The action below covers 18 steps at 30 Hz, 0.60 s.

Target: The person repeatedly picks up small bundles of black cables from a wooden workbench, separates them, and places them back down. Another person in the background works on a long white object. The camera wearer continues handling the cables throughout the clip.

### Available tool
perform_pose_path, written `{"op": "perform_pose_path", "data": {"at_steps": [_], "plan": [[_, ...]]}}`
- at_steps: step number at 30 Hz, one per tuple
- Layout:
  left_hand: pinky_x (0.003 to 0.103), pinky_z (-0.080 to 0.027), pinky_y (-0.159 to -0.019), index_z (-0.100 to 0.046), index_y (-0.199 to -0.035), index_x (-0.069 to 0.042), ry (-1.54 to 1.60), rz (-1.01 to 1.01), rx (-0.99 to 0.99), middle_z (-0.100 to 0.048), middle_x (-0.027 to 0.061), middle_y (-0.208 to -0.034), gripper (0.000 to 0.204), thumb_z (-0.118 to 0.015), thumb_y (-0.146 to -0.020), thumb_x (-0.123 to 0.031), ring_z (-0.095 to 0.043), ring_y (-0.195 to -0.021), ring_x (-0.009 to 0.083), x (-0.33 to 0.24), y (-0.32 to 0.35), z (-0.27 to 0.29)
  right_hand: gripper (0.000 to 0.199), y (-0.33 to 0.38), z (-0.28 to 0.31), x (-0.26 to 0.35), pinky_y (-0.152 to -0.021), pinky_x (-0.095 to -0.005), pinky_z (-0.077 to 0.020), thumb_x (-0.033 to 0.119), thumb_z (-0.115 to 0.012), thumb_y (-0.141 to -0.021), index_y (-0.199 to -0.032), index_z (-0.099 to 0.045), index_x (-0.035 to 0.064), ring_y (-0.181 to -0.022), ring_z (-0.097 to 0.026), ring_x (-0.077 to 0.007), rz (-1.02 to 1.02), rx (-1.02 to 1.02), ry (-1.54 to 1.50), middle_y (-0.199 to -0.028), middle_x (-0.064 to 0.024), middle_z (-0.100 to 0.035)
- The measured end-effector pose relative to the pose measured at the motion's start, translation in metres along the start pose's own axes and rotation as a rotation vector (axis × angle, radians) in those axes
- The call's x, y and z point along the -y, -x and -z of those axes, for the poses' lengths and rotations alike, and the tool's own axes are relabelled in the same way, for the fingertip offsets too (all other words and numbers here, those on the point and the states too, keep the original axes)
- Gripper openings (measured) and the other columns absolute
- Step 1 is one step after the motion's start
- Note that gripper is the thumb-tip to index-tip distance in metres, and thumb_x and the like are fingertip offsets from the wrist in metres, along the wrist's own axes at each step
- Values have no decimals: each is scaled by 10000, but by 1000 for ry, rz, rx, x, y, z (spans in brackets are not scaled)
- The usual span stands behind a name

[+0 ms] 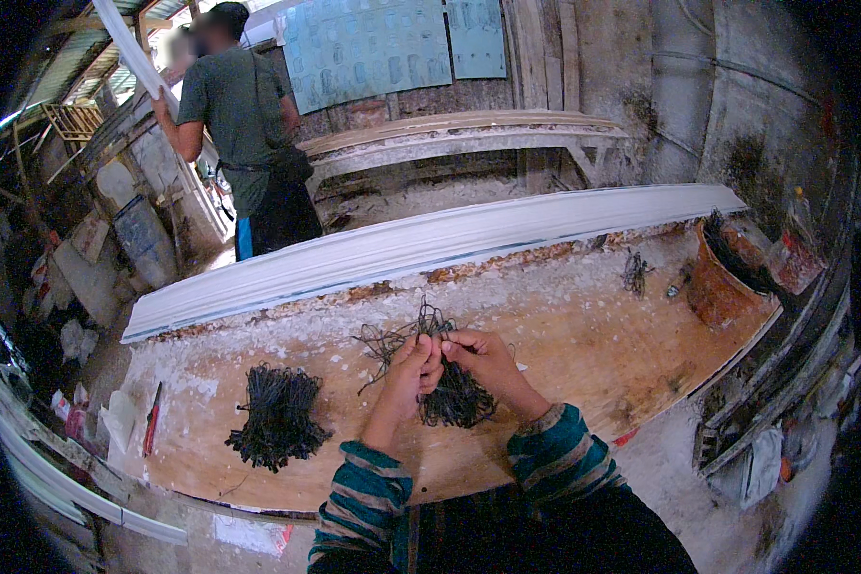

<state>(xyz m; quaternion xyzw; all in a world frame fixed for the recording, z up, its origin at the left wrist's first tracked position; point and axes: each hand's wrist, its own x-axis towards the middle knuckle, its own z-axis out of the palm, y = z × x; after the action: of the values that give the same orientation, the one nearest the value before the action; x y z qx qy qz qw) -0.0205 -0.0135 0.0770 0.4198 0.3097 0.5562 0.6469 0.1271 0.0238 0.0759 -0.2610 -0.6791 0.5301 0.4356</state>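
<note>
We look down on a long wooden workbench [584, 354] dusted with white plaster crumbs; along its far edge lies a long white moulded strip [430, 244], running left to right; beyond it a person in a grey shirt [244, 115] stands with back turned, holding up another white strip [134, 53]; at the right end of the bench sits a rusty brown bucket [722, 287] with dark fibre hanging over its rim; near it a small dark tuft [634, 273] lies alone; on the left part of the bench rests a tied bundle of dark fibre [277, 416], well apart from the hands; a red-handled tool [152, 419] lies by the left edge; at centre a second bundle [450, 387] of the same dark strands is in work, loose ends fanning up and left; our left hand [407, 373] pinches strands at its top, fingers closed on them; our right hand [483, 362] meets it, thumb and fingers also closed on strands of this bundle; both striped sleeves come in from below; we judge the step as separating or twisting off a small tuft from the central bundle, mid-way; the next move likely calls for a firm pinch with one hand while the other draws strands clear without snagging the rest.
</note>
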Motion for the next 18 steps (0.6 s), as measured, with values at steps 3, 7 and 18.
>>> {"op": "perform_pose_path", "data": {"at_steps": [3,7,18], "plan": [[198,-169,-366,-434,-779,-120,-100,-14,-17,-281,-66,-558,293,-419,-909,-383,-244,-425,40,2,-1,0,193,0,-3,-4,-577,-192,-364,199,-551,-863,-932,-631,38,-652,-453,-35,-50,-99,-16,-752,47,-561],[195,-205,-380,-450,-846,-117,-217,4,-29,-314,-65,-572,300,-416,-903,-409,-273,-446,35,11,-5,1,183,3,-1,9,-582,-191,-371,180,-570,-849,-929,-634,29,-655,-461,-39,-48,-157,-60,-743,36,-569],[189,-222,-404,-468,-930,-90,-411,12,-57,-320,-71,-584,283,-424,-914,-369,-297,-474,41,13,-2,-8,149,2,-2,1,-644,-208,-414,91,-601,-816,-922,-636,-8,-746,-512,-68,100,-253,-25,-834,-7,-583]]}}
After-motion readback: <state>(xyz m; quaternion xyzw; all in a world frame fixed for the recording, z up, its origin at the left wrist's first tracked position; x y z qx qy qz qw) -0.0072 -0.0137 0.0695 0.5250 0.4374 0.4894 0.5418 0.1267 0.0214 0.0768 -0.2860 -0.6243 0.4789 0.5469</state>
